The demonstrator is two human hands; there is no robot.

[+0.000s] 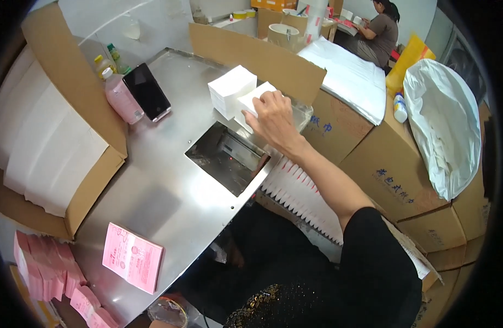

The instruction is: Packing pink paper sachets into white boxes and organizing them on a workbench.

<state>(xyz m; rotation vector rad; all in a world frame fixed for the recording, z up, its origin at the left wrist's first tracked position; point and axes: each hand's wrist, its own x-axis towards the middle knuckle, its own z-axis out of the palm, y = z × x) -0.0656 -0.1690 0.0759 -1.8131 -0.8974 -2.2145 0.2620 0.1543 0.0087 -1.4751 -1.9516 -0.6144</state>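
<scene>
My right hand (276, 117) reaches across the metal table, its fingers curled over the top and side of a stack of white paper tissues (247, 103). Touching that stack on the left, a taller block of white tissues (233, 90) stands upright. Just in front of both, a rectangular opening (221, 164) is cut into the table. Close to the near edge of the tabletop lies a pink printed packet (132, 257). At the lower edge a small skin-toned patch beside a clear plastic bag may be part of my left hand; no fingers show there.
An open carton of white tissues (54, 142) stands left. A black phone (146, 93) leans against a pink bottle (123, 95). Several pink packets (46, 268) are stacked lower left. A cardboard flap (257, 60) borders the back; cartons (393, 175) crowd the right. Another person (380, 33) sits behind.
</scene>
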